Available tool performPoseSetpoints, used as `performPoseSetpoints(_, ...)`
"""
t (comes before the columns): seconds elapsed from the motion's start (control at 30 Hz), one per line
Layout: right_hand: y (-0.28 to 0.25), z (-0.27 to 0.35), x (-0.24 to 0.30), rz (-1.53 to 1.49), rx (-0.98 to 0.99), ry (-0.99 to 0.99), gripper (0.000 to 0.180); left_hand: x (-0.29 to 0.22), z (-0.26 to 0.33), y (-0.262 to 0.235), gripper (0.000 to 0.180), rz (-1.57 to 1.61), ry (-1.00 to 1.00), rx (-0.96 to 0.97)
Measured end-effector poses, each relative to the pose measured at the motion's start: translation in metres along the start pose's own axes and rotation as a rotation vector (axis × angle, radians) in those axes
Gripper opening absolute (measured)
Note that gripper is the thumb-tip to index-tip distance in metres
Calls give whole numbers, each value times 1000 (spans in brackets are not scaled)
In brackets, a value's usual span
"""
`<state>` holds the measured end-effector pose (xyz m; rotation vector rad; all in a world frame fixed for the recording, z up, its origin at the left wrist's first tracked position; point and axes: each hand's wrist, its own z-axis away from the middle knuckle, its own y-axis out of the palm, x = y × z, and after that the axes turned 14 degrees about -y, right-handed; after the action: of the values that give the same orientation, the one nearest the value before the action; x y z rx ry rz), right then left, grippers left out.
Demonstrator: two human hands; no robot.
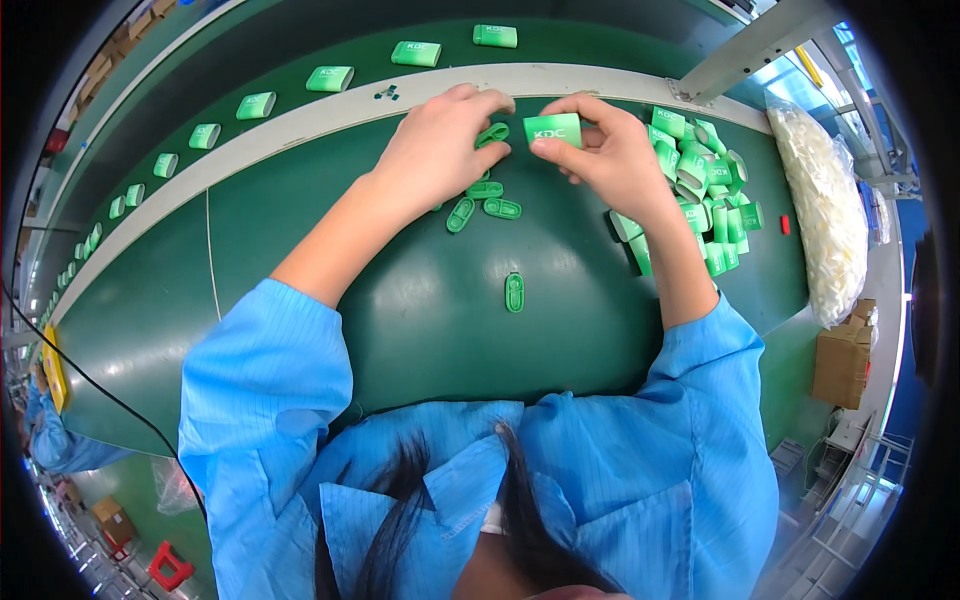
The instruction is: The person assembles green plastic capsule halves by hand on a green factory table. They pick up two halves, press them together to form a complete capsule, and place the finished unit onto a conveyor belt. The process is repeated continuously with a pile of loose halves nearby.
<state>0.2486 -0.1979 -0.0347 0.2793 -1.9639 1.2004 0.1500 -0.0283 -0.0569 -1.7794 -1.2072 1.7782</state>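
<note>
My right hand (622,158) pinches a green, open-ended cardboard sleeve (556,131) between thumb and fingers, with its printed side facing up. Just left of it, my left hand (436,142) has a small green oval plastic piece (492,135) between thumb and fingertips, apart from the sleeve. Below the left hand lie several similar oval pieces (502,208) with molded recesses. One more oval piece (514,293) rests alone nearer my body. Beside my right forearm is a heap of green sleeves (716,172), some standing with their openings showing.
Past a pale rail (300,112), a row of green sleeves (330,78) lies spaced along a green belt. A clear bag of whitish pieces (822,210) sits at the right edge. A small red object (785,225) lies near it. A metal post (755,50) rises at the far right.
</note>
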Motion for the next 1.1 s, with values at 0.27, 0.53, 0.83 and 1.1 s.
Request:
performPoseSetpoints(0.27, 32, -10, -2, 80, -231, -464, 23, 13, 9, 2, 33, 849, -343, 327)
performPoseSetpoints(0.53, 25, -10, -22, -596, -73, 26, 25, 24, 5, 9, 34, 1021, -344, 242)
performPoseSetpoints(0.83, 33, -7, -26, -655, -121, -31, 28, 18, 12, 8, 31, 760, -271, 123)
performPoseSetpoints(1.1, 36, -5, -24, -503, -184, -152, 29, 18, 15, 7, 28, 560, -157, 27)
